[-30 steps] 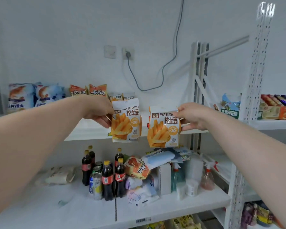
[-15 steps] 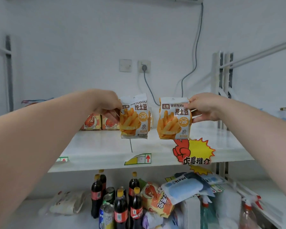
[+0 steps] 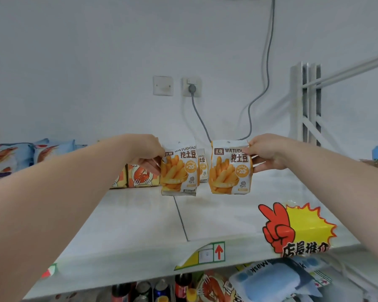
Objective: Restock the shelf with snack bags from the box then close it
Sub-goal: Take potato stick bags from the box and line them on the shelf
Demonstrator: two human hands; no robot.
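- Fingers (image 3: 150, 166) of the left hand (image 3: 145, 152) are curled and pinch the top left corner of a white-and-orange foil snack bag printed with fries (image 3: 179, 171), which hangs upright just right of them.
- Fingers (image 3: 262, 167) of the right hand (image 3: 268, 153) clamp the top right corner of a second matching fries bag (image 3: 230, 168), upright just left of them.
- The bags sit side by side, slightly apart, low over the white shelf board (image 3: 140, 225). I cannot tell whether they touch it.
- Behind the left fingers stand orange crab-print bags (image 3: 138, 175).
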